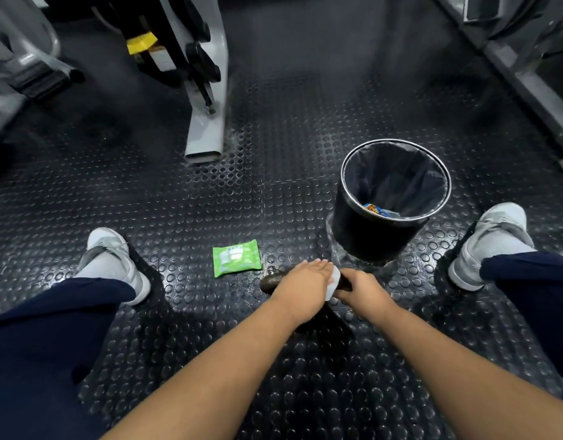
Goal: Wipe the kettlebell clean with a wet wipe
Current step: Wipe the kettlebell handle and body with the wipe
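Note:
A dark kettlebell [271,282] stands on the studded black floor between my feet, mostly hidden under my hands. My left hand [300,289] lies over its handle with straight fingers, pressing a white wet wipe [334,281] against it. My right hand [362,289] grips the right end of the handle, fingers curled round it. Only the handle's left end and a dark patch of the body below my wrists show.
A green pack of wet wipes [236,257] lies on the floor just left of the kettlebell. A black bin [389,198] with a liner and some rubbish stands behind on the right. My grey shoes [115,262] flank the spot. Gym machine frames [207,122] stand at the back.

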